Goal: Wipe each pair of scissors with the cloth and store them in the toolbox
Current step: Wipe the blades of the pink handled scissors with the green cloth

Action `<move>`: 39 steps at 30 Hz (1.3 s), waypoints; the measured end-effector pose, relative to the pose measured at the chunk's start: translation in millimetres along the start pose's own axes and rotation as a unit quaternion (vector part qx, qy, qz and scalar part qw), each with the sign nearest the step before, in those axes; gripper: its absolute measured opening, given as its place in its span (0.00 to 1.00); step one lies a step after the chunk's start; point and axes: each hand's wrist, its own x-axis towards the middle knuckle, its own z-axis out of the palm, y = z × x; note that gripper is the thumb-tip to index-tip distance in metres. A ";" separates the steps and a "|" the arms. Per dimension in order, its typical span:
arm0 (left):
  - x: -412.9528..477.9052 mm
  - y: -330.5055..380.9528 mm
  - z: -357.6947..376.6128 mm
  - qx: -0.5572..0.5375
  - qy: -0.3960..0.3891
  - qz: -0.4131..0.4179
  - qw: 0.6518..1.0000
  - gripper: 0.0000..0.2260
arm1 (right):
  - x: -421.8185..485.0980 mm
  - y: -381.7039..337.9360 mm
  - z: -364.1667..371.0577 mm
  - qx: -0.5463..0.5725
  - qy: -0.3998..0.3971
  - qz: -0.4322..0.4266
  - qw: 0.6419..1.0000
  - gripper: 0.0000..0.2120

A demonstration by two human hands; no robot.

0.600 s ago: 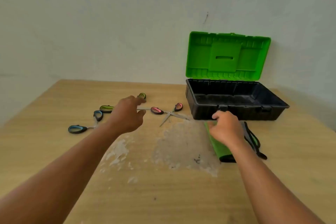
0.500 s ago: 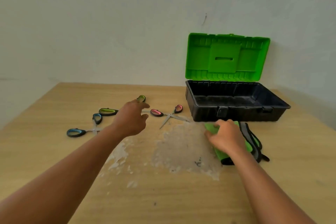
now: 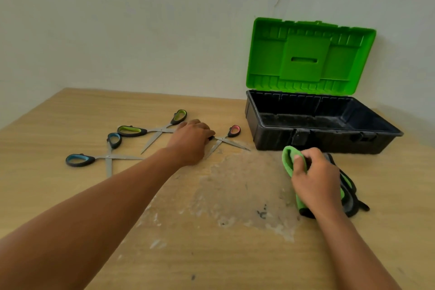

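Fingers (image 3: 200, 128) of left hand (image 3: 190, 146) bent down together round near handle of red-handled scissors (image 3: 229, 139), hiding that handle; blades splayed, flat on table (image 3: 58, 110).

From far left: blue-handled scissors (image 3: 103, 159) lying open, well inside table's left edge. Just right of them, green-handled scissors (image 3: 153, 130), also splayed, one handle loop close beside a blue loop; cannot tell whether touching. Then left hand, then red pair's long blade pointing toward toolbox (image 3: 273, 141), tip stopping just short of its front wall.

Broad stretch of wood between both forearms, marked by worn whitish patch (image 3: 235, 190) with scuffs and a few dark specks.

Right hand (image 3: 315, 183) pinching folded green cloth (image 3: 288, 158), thumb on top, other fingers curled round far side; cloth's upper fold just in front of toolbox wall, lower end resting on table. Dark-edged part (image 3: 353, 198) showing under that hand, right side.

Toolbox tub black, open upward, near table's back right corner; green lid (image 3: 308, 56) standing upright against pale wall (image 3: 141, 30).
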 end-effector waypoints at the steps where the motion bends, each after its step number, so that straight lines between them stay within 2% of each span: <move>1: 1.3 0.0 1.1 0.000 0.007 0.002 1.000 0.17 | -1.1 -1.1 -3.1 0.011 0.018 -0.009 1.000 0.04; 4: 1.6 1.4 -0.3 0.003 0.026 0.003 1.000 0.17 | -1.2 -9.6 -12.5 0.038 0.057 -0.025 0.997 0.05; 8: -6.5 3.5 -5.3 -0.028 0.021 0.000 0.999 0.18 | -6.7 -27.1 -26.5 0.086 0.052 -0.014 0.995 0.04; 11: -17.6 2.8 -14.6 -0.059 0.016 -0.017 0.998 0.15 | -9.1 -40.8 -29.3 0.120 0.046 0.000 0.992 0.06; 15: -43.6 2.7 -34.6 -0.099 0.032 -0.076 0.992 0.14 | -11.2 -60.7 -28.1 0.179 0.007 0.029 0.983 0.08; 18: -62.1 1.1 -47.1 -0.186 0.043 -0.139 0.972 0.15 | -12.8 -74.3 -22.0 0.228 -0.030 0.032 0.973 0.09; 21: -77.3 -0.2 -55.9 -0.322 0.048 -0.190 0.926 0.13 | -10.9 -85.2 -14.2 0.280 -0.075 0.044 0.956 0.09; 25: -91.9 -3.1 -63.2 -0.513 0.037 -0.230 0.827 0.08 | -4.4 -92.6 -1.2 0.315 -0.130 0.045 0.939 0.06; 32: -106.5 -16.6 -63.7 -0.670 0.009 -0.246 0.701 0.11 | -7.2 -102.3 29.2 0.291 -0.151 -0.021 0.944 0.05; 35: -111.7 -15.3 -57.2 -0.698 -0.013 -0.257 0.669 0.14 | -17.9 -105.5 43.0 0.273 -0.136 -0.062 0.950 0.08; 39: -116.1 -9.7 -53.1 -0.703 -0.031 -0.259 0.661 0.15 | -32.2 -107.8 51.3 0.255 -0.126 -0.098 0.954 0.10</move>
